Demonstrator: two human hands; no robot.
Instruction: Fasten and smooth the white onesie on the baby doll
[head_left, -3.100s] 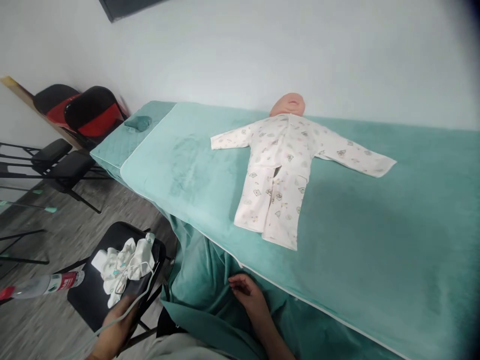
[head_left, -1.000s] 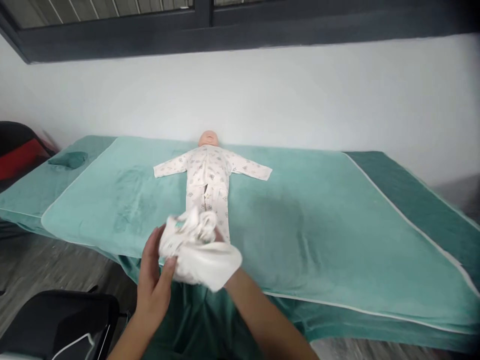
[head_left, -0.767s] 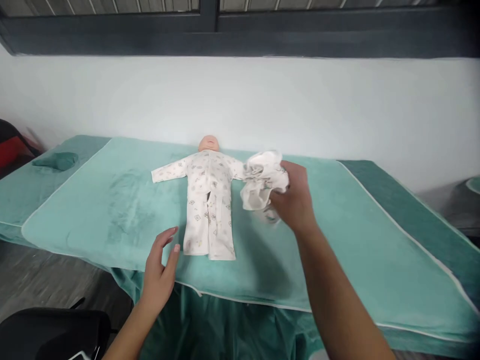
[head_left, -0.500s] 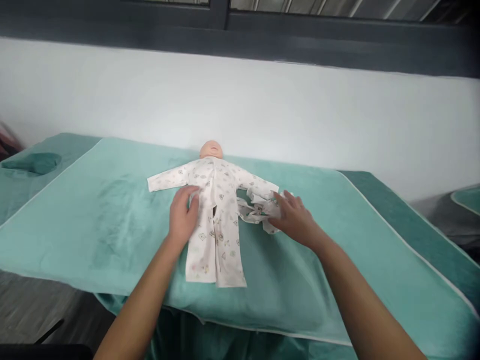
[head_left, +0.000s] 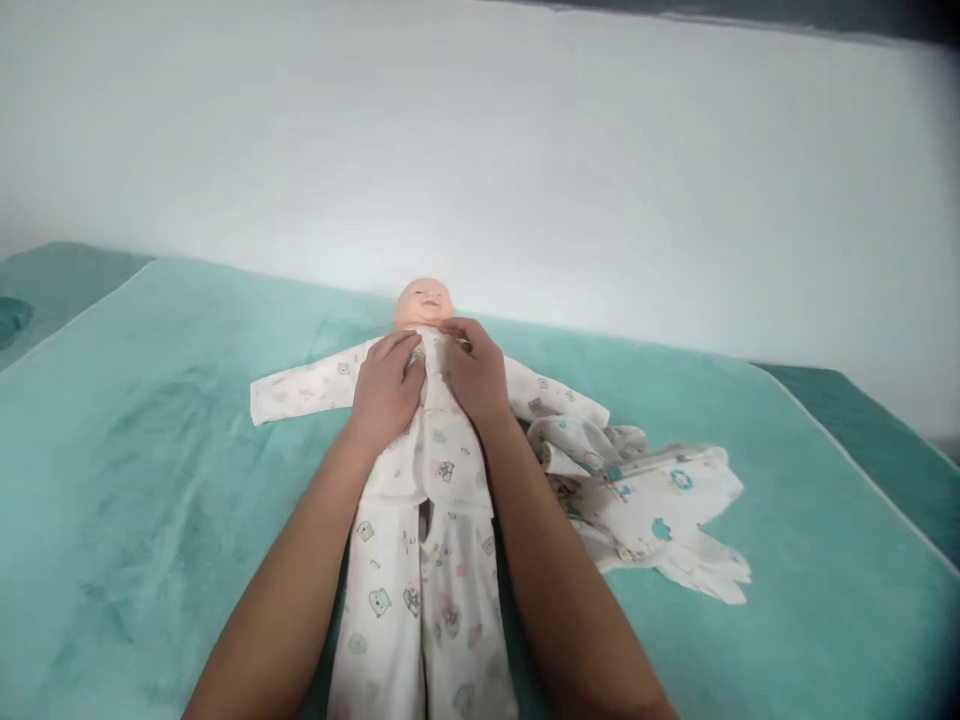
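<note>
A baby doll (head_left: 424, 300) lies on its back on a teal blanket (head_left: 150, 430), dressed in a white printed sleepsuit (head_left: 420, 590) with its sleeves spread out. Both my hands rest on the doll's chest just below its chin. My left hand (head_left: 386, 385) has its fingers curled onto the left side of the suit's front opening. My right hand (head_left: 472, 370) pinches the right side of the same opening. A crumpled bundle of white baby clothes (head_left: 649, 505) with blue prints lies loose on the blanket beside the doll's left sleeve, near my right forearm.
The blanket covers a bed with a darker green cover (head_left: 870, 430) showing at the right and far left. A plain white wall (head_left: 525, 150) runs right behind the doll's head.
I carried the bundle of clothes over and dropped it to the right of the doll. Both hands then moved up to the suit's collar, and the camera came in closer and lower.
</note>
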